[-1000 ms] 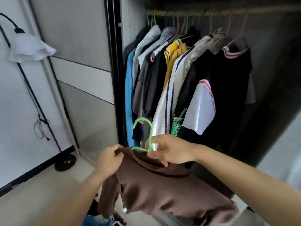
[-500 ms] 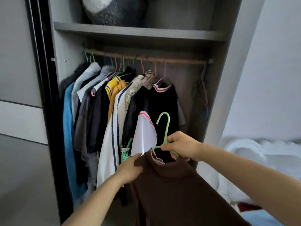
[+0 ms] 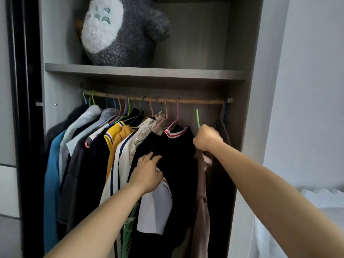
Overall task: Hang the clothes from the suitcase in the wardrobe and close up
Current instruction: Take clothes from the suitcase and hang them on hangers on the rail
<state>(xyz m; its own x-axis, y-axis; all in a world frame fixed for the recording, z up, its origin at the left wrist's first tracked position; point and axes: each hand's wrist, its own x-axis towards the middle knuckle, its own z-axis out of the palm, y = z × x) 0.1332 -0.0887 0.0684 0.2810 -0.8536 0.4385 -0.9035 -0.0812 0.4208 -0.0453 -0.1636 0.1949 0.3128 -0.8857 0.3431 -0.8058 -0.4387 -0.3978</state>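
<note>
My right hand [image 3: 205,136] grips a green hanger [image 3: 197,118] whose hook points up just below the wooden rail [image 3: 201,101]. A brown shirt [image 3: 202,211] hangs down from that hanger, seen edge-on at the right end of the row. My left hand [image 3: 149,174] presses with straight fingers against the black shirt with a red-and-white collar [image 3: 176,157], the last garment on the rail. Several other clothes [image 3: 89,155] hang to its left. The suitcase is out of view.
A grey and white plush toy [image 3: 119,30] sits on the shelf [image 3: 145,73] above the rail. Empty hangers [image 3: 224,125] hang at the rail's right end by the wardrobe side panel [image 3: 247,127]. The dark sliding door edge [image 3: 24,127] stands at left; white bedding [image 3: 316,211] lies at right.
My right hand has lifted the hanger with the brown shirt up close under the rail. My left hand let go of the shirt and moved onto the black shirt. My view tilted upward.
</note>
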